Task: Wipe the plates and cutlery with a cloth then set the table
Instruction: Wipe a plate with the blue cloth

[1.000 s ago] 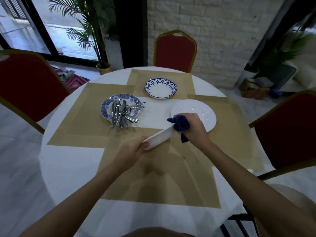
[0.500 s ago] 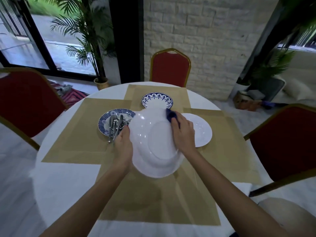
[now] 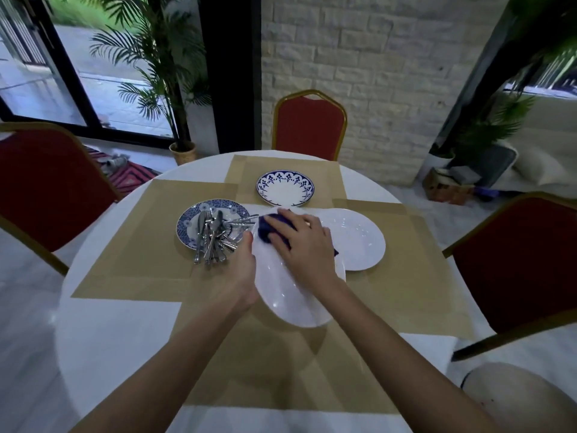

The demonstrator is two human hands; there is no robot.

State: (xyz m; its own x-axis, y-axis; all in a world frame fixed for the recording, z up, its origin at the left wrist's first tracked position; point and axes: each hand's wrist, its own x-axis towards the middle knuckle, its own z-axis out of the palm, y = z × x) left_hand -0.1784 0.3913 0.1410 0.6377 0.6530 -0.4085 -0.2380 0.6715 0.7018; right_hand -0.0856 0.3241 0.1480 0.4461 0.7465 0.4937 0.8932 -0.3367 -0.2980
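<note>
Left hand [image 3: 242, 276]: grip closed on left rim of white plate [image 3: 290, 295], thumb on top, plate held tilted above near placemat [image 3: 281, 370]. Right hand [image 3: 299, 242]: grip open, spread fingers pressing dark blue cloth [image 3: 270, 225] flat on the plate's far part. Cutlery [image 3: 212, 235] heaped on patterned plate [image 3: 187, 223], on tabletop [image 3: 109, 332] just left

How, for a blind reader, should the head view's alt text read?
The right hand presses a dark blue cloth onto a white plate gripped by the left hand above a table bearing three other plates, one holding cutlery.
</note>
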